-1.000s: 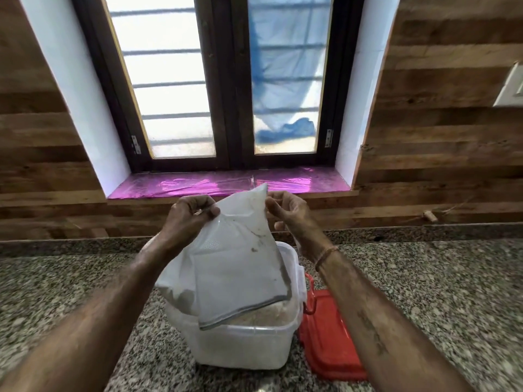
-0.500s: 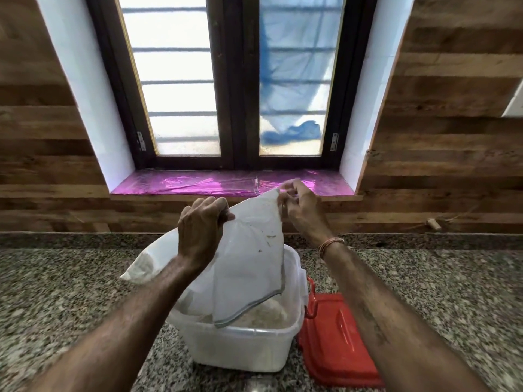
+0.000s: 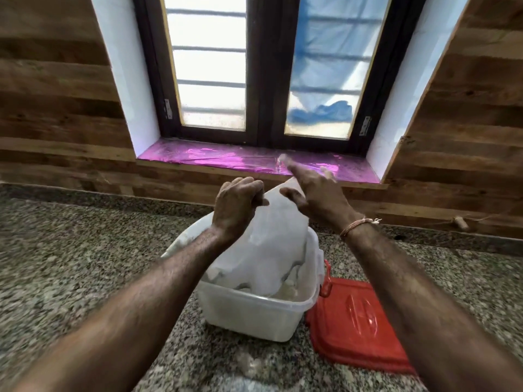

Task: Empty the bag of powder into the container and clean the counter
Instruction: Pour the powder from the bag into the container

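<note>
The bag (image 3: 271,236) hangs upside down over the container (image 3: 249,315), its lower end sunk inside the rim, and the container stands on the speckled tabletop (image 3: 70,264) with the red lid (image 3: 353,315) lying just beside it on the right; the left hand (image 3: 237,205) has its fingers curled over the bag's upper edge and grasps it; the right hand (image 3: 317,193) is spread, fingers straight and holding nothing, close by the bag's top corner, though motion blur hides whether it touches the plastic. The bag looks thin, limp and nearly weightless, judging by how it sags and folds; it will likely slip and collapse if held in the middle, so the raised bottom corners seem the best place to take it, pinched firmly while it is shaken. Some powder (image 3: 285,292) shows pale under the bag, but how much remains inside the bag is hidden by its cloudy skin; a pale patch (image 3: 246,363) on the tabletop near the bottom edge may be spilled powder, too blurred to tell; both forearms cover part of the tabletop.
</note>
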`<state>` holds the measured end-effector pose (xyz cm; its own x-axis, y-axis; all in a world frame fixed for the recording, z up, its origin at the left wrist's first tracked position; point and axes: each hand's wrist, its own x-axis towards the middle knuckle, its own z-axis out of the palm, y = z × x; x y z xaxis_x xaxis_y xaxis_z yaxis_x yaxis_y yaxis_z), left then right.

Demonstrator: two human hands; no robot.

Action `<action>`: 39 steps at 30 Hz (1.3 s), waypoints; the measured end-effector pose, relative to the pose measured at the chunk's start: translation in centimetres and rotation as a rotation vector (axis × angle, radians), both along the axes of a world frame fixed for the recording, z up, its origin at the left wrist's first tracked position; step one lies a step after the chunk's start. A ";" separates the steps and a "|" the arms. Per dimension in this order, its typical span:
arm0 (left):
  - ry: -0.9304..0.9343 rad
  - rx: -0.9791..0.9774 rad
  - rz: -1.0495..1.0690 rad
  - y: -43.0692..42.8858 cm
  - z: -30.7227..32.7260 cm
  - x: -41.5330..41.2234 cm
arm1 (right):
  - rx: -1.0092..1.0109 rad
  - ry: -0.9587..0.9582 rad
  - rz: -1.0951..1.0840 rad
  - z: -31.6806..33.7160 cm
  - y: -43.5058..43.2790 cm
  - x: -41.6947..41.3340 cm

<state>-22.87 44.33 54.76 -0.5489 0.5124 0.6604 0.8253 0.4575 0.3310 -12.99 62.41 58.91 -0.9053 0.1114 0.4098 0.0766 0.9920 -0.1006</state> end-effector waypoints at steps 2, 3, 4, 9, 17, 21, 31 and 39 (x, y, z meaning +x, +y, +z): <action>0.005 -0.018 -0.036 0.3 -0.1 0.5 | 0.053 -0.160 0.000 -0.5 -0.5 0.2; -0.001 -0.028 -0.050 0.2 -0.2 0.8 | 0.091 -0.159 -0.021 -0.8 -0.6 0.3; -0.012 -0.035 -0.054 0.0 -0.4 1.0 | 0.103 -0.128 -0.048 -1.0 -0.6 0.6; -0.115 -0.281 0.177 -3.3 0.1 0.0 | -0.090 -0.003 -0.155 -1.9 0.5 1.6; -0.022 -0.338 0.110 -2.3 2.7 0.3 | 0.001 0.010 -0.015 -2.4 -3.8 -1.5; 0.148 -0.304 0.171 -5.2 2.8 -1.8 | -0.114 0.027 -0.056 -1.6 -2.7 -1.5; 0.211 -0.338 0.092 -10.7 -0.5 -2.4 | -0.263 -0.048 -0.124 -1.8 -2.1 -2.0; -0.801 0.386 -0.097 -10.2 -1.4 -1.7 | -0.299 -0.005 -0.131 -2.4 -2.0 -2.3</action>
